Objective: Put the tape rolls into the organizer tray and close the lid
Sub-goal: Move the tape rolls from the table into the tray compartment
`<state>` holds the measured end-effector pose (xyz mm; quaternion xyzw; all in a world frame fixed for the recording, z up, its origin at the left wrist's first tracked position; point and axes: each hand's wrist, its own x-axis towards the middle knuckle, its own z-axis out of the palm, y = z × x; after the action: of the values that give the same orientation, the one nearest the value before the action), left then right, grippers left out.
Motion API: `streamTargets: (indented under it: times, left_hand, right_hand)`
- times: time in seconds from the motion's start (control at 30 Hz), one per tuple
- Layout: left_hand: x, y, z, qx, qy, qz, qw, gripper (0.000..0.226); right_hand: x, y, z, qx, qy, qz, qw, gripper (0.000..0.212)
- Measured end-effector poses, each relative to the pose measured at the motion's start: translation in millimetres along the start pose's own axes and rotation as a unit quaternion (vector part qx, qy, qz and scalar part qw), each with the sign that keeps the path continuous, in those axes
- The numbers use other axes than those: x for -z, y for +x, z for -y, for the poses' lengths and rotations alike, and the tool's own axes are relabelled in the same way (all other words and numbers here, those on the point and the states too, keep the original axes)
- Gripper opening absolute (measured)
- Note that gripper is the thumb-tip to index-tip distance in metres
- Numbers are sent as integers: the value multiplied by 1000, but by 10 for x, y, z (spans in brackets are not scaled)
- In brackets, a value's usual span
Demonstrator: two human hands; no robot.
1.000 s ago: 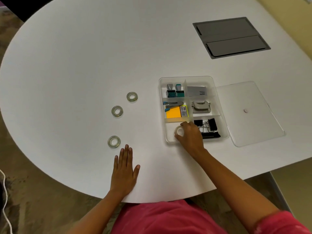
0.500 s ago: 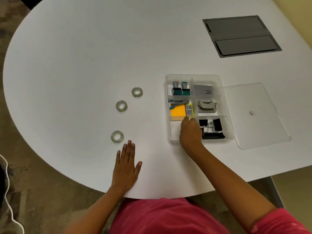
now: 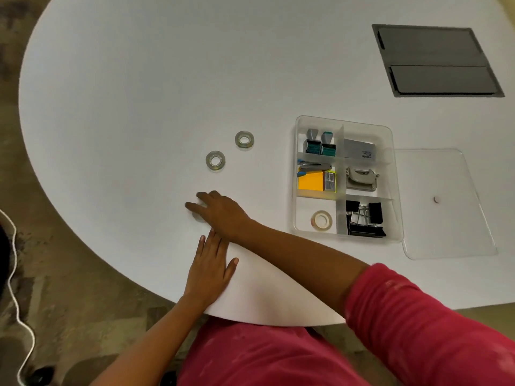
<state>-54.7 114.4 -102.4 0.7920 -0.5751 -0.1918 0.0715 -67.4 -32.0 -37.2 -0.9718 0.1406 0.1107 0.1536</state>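
The clear organizer tray (image 3: pixel 390 135) has its front-left compartment holding one tape roll (image 3: pixel 322 219). Its clear lid (image 3: pixel 451 227) lies flat on the table just right of the tray. Two more tape rolls (image 3: pixel 244 139) (image 3: pixel 215 161) lie on the white table left of the tray. My right hand (image 3: pixel 220 211) reaches across to the left and covers a third roll (image 3: pixel 196 216), of which only a sliver shows under the fingers. Whether the fingers grip it is hidden. My left hand (image 3: pixel 210 264) lies flat and open near the table's front edge, just below the right hand.
The tray's other compartments hold staples, a stapler, orange notes, a hole punch and black binder clips (image 3: pixel 365 218). A dark grey cable hatch (image 3: pixel 434 61) sits in the table at the back right. The rounded table edge (image 3: pixel 264 320) runs close in front of me.
My right hand let go of the roll in the tray's front-left compartment and swung left across the table onto the nearest loose roll. The left hand stayed flat.
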Motion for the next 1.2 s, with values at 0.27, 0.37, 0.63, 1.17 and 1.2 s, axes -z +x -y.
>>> streamTargets:
  times: [0.27, 0.37, 0.63, 1.17, 1.2]
  left_hand:
    - [-7, -1, 31, -7, -1, -9, 1000, 61]
    - [-8, 9, 37, -10, 15, 5, 1000, 64]
    - [24, 39, 35, -22, 13, 5, 1000, 67]
    - [42, 46, 68, -23, 23, 46, 998, 69]
    - [43, 41, 67, -22, 27, 47, 998, 69]
  right_hand:
    - [-167, 100, 8, 32, -40, -26, 998, 41]
    - [-110, 40, 11, 5, -8, -50, 999, 41]
    - [313, -714, -210, -187, 179, -237, 936, 48]
    - [143, -1249, -842, -510, 217, -64, 830, 51]
    - [139, -1241, -850, -513, 219, -59, 828, 52]
